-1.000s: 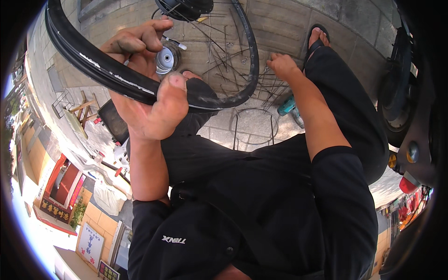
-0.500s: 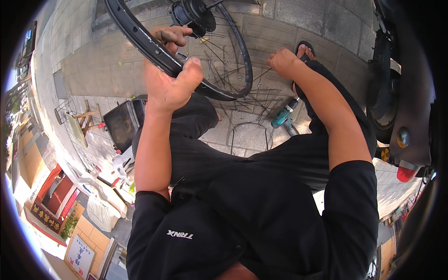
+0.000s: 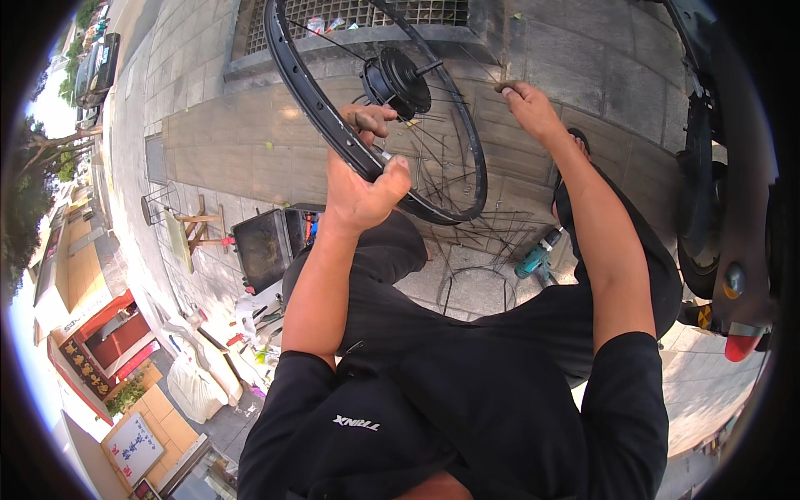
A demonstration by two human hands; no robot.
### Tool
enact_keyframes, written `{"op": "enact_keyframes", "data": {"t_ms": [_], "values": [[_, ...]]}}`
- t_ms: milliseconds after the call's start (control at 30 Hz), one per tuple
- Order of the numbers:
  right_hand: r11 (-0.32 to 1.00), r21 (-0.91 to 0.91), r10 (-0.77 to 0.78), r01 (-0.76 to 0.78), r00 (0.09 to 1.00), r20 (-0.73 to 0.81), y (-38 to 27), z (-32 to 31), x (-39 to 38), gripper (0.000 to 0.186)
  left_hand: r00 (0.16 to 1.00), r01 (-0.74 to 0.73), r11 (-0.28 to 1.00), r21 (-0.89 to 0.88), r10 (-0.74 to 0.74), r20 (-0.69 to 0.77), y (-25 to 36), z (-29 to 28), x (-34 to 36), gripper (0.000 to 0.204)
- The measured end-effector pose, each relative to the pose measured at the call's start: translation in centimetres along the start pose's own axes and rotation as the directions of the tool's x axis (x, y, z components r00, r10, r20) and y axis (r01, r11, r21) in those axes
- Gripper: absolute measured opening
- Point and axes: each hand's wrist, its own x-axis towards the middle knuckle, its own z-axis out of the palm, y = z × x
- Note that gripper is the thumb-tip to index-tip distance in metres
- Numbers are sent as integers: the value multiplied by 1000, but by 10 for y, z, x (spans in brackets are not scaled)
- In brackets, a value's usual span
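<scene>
My left hand grips a black wheel rim, tilted upright in front of me, with a black hub inside it and a few spokes running to it. My right hand, right of the rim, is closed in a pinch on a thin metal spoke. Many loose spokes lie on the paving below the wheel. A teal cordless drill lies between my legs, near a bent black wire loop.
An open black toolbox and a wooden stool stand at my left, with scattered tools behind. A metal drain grate is ahead. A dark scooter stands close at my right. Shopfronts and a parked car show farther left.
My left hand and the rim have moved rightward in the picture, the rim turning so more of the hub shows. My right hand has risen. The grate has come into view as the camera shifted.
</scene>
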Motion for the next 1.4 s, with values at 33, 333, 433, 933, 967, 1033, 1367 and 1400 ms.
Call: {"op": "enact_keyframes", "data": {"t_ms": [33, 333, 433, 933, 967, 1033, 1367, 1400], "values": [[995, 95, 6, -6, 1000, 3, -7, 11, -3, 41, 1000, -4, 1000, -10, 4, -6, -2, -1, -1, 51], [981, -171, -33, 94, 945, 326, -74, -22, 6, 37, 999, 29, 998, -51, -30, -20, -1, -1, 0, 53], [931, -331, -12, 156, 918, 397, -70, -33, 17, 37, 998, 61, 996, -57, -63, -25, 1, -4, -1, 53], [924, -339, -6, 175, 895, 446, -73, -21, 11, 35, 999, 31, 997, -76, -32, -15, 1, -2, 2, 54], [928, -331, -4, 170, 895, 447, -74, -21, 11, 35, 999, 36, 997, -74, -37, -16, 1, -2, 2, 54], [937, -311, -5, 161, 894, 448, -79, -21, 11, 34, 999, 38, 997, -72, -39, -14, 2, -2, 2, 54], [914, -354, 4, 195, 872, 490, -77, -21, 42, 36, 1000, 27, 998, -63, -28, -5, 1, -2, 2, 55], [923, -343, 19, 171, 874, 486, -74, -21, 46, 36, 1000, 21, 998, -59, -21, 1, 0, -2, 2, 55]]}}
